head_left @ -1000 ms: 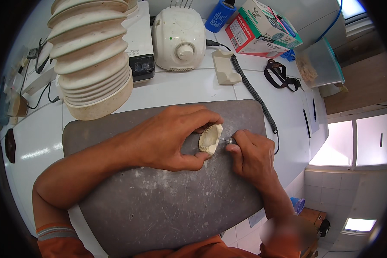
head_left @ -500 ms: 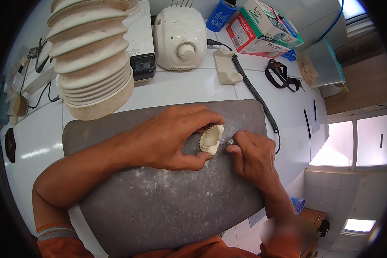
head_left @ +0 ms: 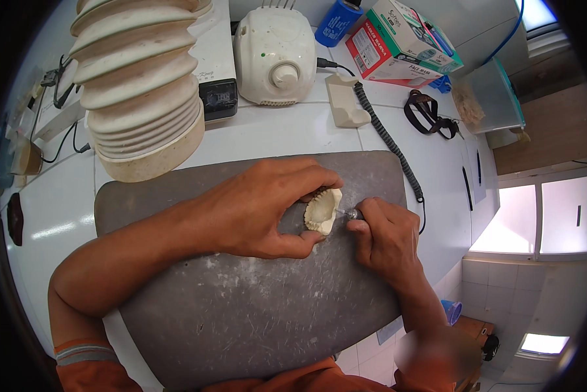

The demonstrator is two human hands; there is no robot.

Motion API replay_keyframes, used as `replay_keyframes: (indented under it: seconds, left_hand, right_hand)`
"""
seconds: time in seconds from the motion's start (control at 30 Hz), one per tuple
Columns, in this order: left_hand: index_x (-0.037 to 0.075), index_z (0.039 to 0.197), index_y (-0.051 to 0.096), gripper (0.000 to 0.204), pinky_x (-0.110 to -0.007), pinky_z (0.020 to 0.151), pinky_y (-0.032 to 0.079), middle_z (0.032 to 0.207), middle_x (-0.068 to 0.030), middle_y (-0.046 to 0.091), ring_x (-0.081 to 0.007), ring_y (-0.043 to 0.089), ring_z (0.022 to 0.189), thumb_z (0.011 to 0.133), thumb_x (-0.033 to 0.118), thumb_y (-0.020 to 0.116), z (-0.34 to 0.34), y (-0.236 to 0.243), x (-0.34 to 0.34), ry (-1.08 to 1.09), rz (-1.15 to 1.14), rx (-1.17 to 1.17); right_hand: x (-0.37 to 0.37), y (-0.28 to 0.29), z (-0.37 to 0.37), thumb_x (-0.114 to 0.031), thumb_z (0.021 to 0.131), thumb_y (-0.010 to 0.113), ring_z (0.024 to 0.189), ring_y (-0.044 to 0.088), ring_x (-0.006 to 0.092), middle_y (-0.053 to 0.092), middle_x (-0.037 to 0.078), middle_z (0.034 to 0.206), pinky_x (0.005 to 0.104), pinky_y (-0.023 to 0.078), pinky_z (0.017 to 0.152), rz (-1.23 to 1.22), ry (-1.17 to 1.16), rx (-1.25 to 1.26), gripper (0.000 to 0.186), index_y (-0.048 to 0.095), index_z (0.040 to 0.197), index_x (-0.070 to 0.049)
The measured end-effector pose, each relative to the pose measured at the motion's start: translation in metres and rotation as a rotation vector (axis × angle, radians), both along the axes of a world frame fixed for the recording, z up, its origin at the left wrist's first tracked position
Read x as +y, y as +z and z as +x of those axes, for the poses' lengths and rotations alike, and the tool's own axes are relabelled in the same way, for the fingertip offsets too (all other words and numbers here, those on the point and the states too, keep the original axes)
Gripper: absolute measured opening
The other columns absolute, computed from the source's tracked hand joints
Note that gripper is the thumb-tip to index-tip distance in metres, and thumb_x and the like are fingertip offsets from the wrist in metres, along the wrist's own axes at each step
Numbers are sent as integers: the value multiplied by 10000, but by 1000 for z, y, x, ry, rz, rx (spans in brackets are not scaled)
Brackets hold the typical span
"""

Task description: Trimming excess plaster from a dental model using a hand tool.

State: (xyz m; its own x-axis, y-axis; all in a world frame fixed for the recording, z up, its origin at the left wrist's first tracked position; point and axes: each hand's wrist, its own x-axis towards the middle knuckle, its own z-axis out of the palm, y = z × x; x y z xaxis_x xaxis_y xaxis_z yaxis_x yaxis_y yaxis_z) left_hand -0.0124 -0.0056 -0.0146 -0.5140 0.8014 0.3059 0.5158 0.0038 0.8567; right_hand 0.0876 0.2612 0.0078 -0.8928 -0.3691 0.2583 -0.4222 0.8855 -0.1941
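Note:
A cream plaster dental model (head_left: 322, 210), with a horseshoe row of teeth, is tilted up over a dusty grey work mat (head_left: 254, 313). My left hand (head_left: 270, 209) grips it between the thumb at its near end and the fingers at its far end. From the right, my right hand (head_left: 393, 235) is closed around a rotary handpiece (head_left: 353, 214), whose metal nose shows past the fingers. The thin bur at its tip reaches the model's right edge; whether it touches cannot be made out. Most of the handpiece is hidden by my fingers.
A ribbed extraction hose (head_left: 140, 98) hangs at the left. Behind the mat stand a white control unit (head_left: 277, 59), a cream handpiece rest (head_left: 344, 101) and stacked boxes (head_left: 398, 49). A coiled cord (head_left: 385, 127) runs down the right; a black strap (head_left: 430, 114) lies beyond it.
The dental model and both hands have shifted very slightly to the right in the picture, as has the background. Both grips look the same.

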Motion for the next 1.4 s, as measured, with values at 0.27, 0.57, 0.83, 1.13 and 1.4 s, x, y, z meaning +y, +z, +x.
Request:
replay_keyframes:
  seconds: [0.27, 0.57, 0.83, 1.13, 1.4]
  left_hand:
    - [-13, 1496, 640, 727, -415, 1049, 651, 1315, -191, 707, -332, 765, 1179, 843, 140, 922, -1, -2, 0, 0, -1, 21]
    - [-2, 1496, 641, 732, -414, 1025, 648, 1303, -186, 710, -327, 763, 1156, 843, 154, 932, 1, -2, 0, 13, 3, 35]
    - [5, 1487, 655, 730, -414, 1025, 633, 1296, -179, 716, -329, 762, 1158, 833, 158, 942, 1, -3, 1, 18, 8, 31]
    - [16, 1481, 684, 733, -445, 1042, 613, 1325, -178, 735, -355, 749, 1203, 821, 176, 963, 3, -10, 2, 73, 78, 113]
    - [16, 1473, 694, 724, -443, 1032, 618, 1317, -176, 739, -355, 753, 1193, 822, 179, 966, 2, -9, 2, 73, 66, 108]
  right_hand:
    - [1, 1, -1, -448, 1113, 698, 604, 628, 301, 579, 80, 728, 437, 482, 564, 6, 18, -14, 425, 618, 903, -87]
    - [-1, 3, -1, -442, 1111, 703, 590, 616, 299, 571, 80, 719, 431, 476, 558, 11, -5, -1, 421, 625, 902, -85]
    - [0, 4, 0, -437, 1115, 701, 594, 630, 297, 588, 80, 727, 433, 480, 555, 2, 2, -12, 418, 619, 903, -85]
    - [2, 2, 2, -442, 1128, 684, 608, 652, 314, 622, 88, 754, 431, 496, 564, -3, -41, 14, 403, 669, 966, -73]
    - [-1, 1, 1, -438, 1120, 698, 613, 656, 308, 635, 86, 770, 430, 502, 571, 34, -67, 8, 390, 673, 965, -81]
